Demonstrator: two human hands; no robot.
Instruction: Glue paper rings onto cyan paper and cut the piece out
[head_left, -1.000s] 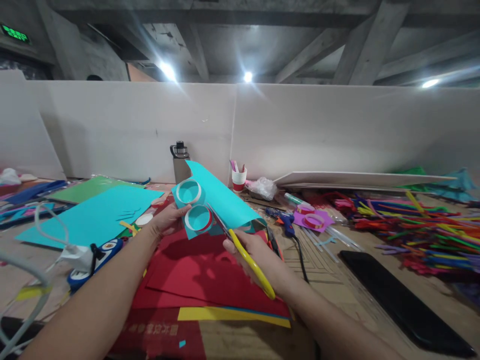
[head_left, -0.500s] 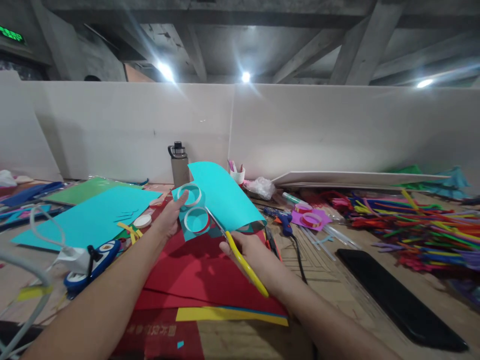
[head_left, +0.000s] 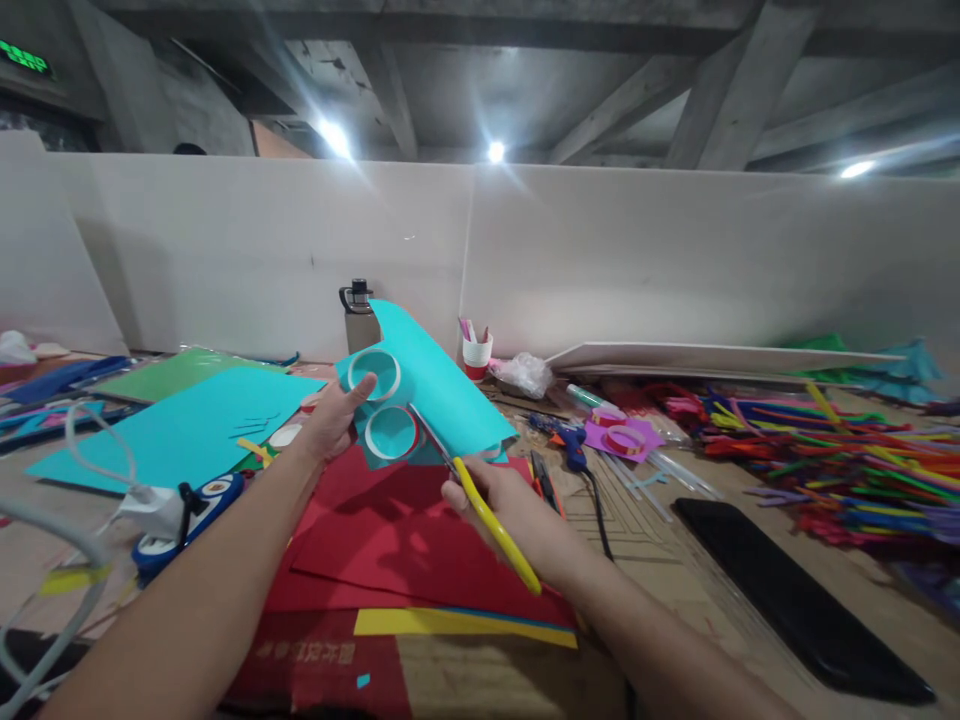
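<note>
My left hand (head_left: pixel 330 415) is closed on the left edge of a curled turquoise sheet of paper (head_left: pixel 442 385), its thumb at an upper white-rimmed ring (head_left: pixel 398 376). Below that ring, a second ring with a red outside (head_left: pixel 416 435) also sits on the sheet. Yellow-handled scissors (head_left: pixel 495 530) are gripped in my right hand (head_left: pixel 517 505), their blades reaching into the sheet beside the lower ring. Whether the blades are parted is hard to see. Both hands are above red paper sheets (head_left: pixel 345 545).
Another turquoise sheet (head_left: pixel 187 420) and a blue power strip (head_left: pixel 199 510) lie left. A bottle (head_left: pixel 362 325) and a pen cup (head_left: pixel 478 355) stand behind. To the right are a glue gun (head_left: pixel 574 447), a black phone-like slab (head_left: pixel 795 595) and heaped pipe cleaners (head_left: pixel 847 450).
The turquoise sheet with its rings has tilted and shifted slightly up and left in my left hand. The lower ring's red side shows more. The scissors have barely moved.
</note>
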